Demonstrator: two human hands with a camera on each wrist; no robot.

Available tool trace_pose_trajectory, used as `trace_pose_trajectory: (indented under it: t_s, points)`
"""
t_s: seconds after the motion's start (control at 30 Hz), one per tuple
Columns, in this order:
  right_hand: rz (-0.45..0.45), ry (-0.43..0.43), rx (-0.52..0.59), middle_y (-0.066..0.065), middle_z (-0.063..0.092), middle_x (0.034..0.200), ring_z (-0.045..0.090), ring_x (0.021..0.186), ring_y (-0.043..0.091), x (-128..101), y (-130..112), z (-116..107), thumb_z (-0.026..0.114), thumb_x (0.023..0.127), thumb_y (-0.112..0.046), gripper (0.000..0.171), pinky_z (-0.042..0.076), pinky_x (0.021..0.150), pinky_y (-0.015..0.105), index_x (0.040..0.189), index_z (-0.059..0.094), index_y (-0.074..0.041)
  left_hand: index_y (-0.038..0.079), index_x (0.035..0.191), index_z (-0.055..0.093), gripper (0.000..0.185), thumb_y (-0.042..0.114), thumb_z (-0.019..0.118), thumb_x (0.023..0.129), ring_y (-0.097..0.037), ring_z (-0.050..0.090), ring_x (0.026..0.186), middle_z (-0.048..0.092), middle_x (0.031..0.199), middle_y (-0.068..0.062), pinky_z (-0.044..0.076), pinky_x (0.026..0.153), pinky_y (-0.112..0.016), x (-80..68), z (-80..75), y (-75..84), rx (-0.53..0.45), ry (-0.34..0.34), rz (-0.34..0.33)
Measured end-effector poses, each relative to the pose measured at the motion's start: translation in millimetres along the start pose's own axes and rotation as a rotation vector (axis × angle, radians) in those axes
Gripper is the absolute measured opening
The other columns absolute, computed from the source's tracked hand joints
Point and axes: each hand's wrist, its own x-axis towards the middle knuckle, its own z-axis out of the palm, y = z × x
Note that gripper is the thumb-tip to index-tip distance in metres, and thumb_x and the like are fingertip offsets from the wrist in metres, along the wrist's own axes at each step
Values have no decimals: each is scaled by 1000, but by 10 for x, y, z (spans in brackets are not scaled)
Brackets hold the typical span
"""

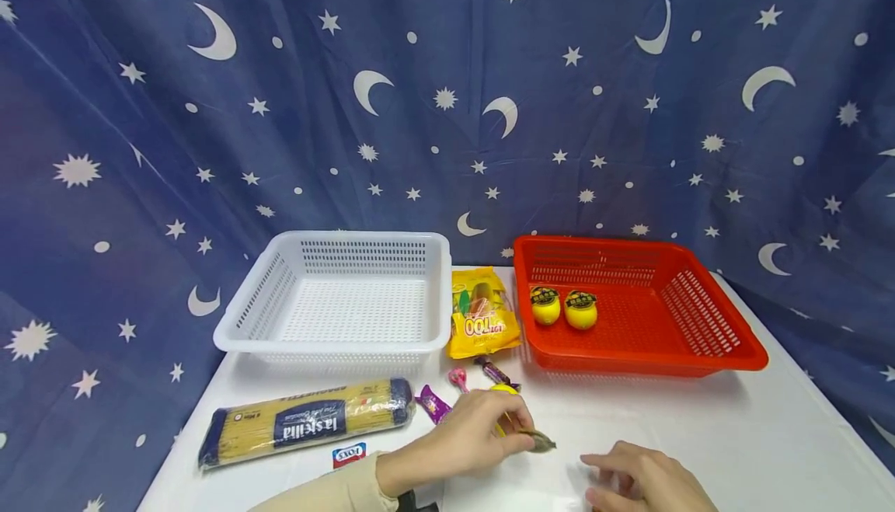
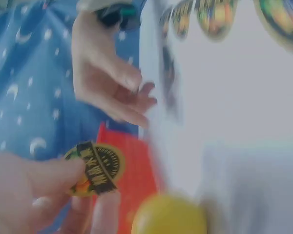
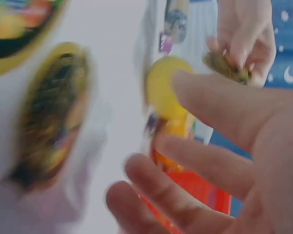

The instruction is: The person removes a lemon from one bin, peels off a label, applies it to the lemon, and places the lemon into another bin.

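Observation:
My left hand (image 1: pixel 475 434) pinches an oval black-and-gold sticker label (image 2: pixel 95 168) between thumb and fingers. Just beyond that hand sits a yellow lemon (image 3: pixel 168 85), mostly hidden behind the fingers in the head view. My right hand (image 1: pixel 646 477) is over the front right of the table, apart from the label, its fingers spread and loosely bent with nothing held. Two more lemons (image 1: pixel 581 312) with similar black labels lie in the red basket (image 1: pixel 629 364). Several blurred oval labels (image 3: pixel 53 117) show on a white surface in the wrist views.
A white basket (image 1: pixel 332 345) stands at the back left, with a yellow snack bag (image 1: pixel 482 314) between the baskets. Spaghetti (image 1: pixel 308 421), a pink lollipop (image 1: pixel 457 377), wrapped candies (image 1: pixel 496 372) and a Fox's packet (image 1: pixel 349 454) lie in front. A starry curtain hangs behind.

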Motion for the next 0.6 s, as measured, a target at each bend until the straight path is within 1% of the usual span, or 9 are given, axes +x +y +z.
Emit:
trace_pose_trajectory:
  t_s: [0.07,0.13,0.17,0.23,0.3,0.37,0.43,0.5,0.6]
  points:
    - [-51,70,-3,-14,62,90,50,73,1,49,-153,-50,75,85,-57,57,42,66,21,130,71,-23,17,92,74,4,17,77,91,9,56,72,73,89,7,47,69,-12,-9,-139,-68,-82,54,-65]
    - [-137,184,-7,-15,66,95,53,76,-2,115,-287,-74,78,83,-56,61,43,67,21,134,68,-24,15,95,76,4,15,77,91,6,57,72,73,92,3,49,67,-15,3,-230,-137,-146,82,-127]
    - [-191,242,-11,-15,68,99,54,77,-4,156,-337,-79,78,83,-56,63,43,67,20,135,67,-23,15,96,77,5,14,77,91,4,58,72,73,93,2,49,65,-16,19,-252,-174,-180,92,-155]
    - [-300,342,-17,-12,72,106,57,80,-6,256,-414,-77,79,83,-55,66,42,67,20,138,65,-21,14,97,78,7,13,77,90,1,57,70,72,92,2,49,60,-18,55,-254,-246,-223,111,-189]
    - [-358,394,-19,-8,74,112,60,81,-4,375,-475,-65,80,82,-54,69,43,67,20,139,64,-17,13,98,79,9,13,78,89,-1,57,68,72,90,1,48,57,-18,90,-219,-312,-257,128,-205]
    - [-394,398,-27,-4,76,116,63,82,-2,482,-521,-62,81,82,-54,70,43,66,20,138,65,-15,12,99,79,11,12,79,89,-2,57,65,73,89,0,49,55,-19,118,-166,-375,-278,151,-207]
    - [-415,383,-29,-5,76,114,64,81,-1,561,-560,-56,82,82,-51,66,43,64,19,135,67,-15,12,100,78,12,12,79,88,-1,58,63,74,89,-1,50,54,-19,130,-120,-420,-283,175,-207]
    - [-436,369,-26,-7,77,108,65,80,-1,617,-591,-42,83,82,-48,61,43,63,19,132,70,-16,12,101,77,14,12,80,88,0,59,64,76,91,-3,51,55,-20,127,-89,-451,-270,205,-202]
    - [-460,362,-4,-11,77,97,64,76,-2,662,-620,-19,83,82,-44,54,43,62,18,128,73,-17,14,102,76,16,13,81,87,2,60,64,77,100,-4,52,56,-20,103,-69,-469,-231,245,-188]
